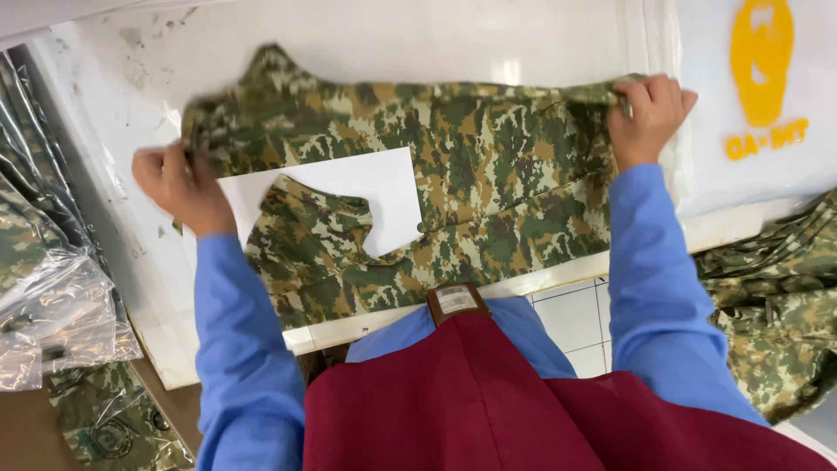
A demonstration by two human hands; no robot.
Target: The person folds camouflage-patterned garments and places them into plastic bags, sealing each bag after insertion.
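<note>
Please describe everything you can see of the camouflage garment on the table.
The camouflage garment is woven-looking fabric in green, brown and tan pixel pattern. It lies spread flat across the white table, over a white sheet near its collar. The left hand grips its left edge and the right hand grips its right edge.

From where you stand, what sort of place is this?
Probably a garment packing station. Both hands, left hand and right hand, grip a camouflage shirt spread over a white card on a white table. Bagged camouflage garments lie at the left, and loose camouflage garments at the right.
</note>
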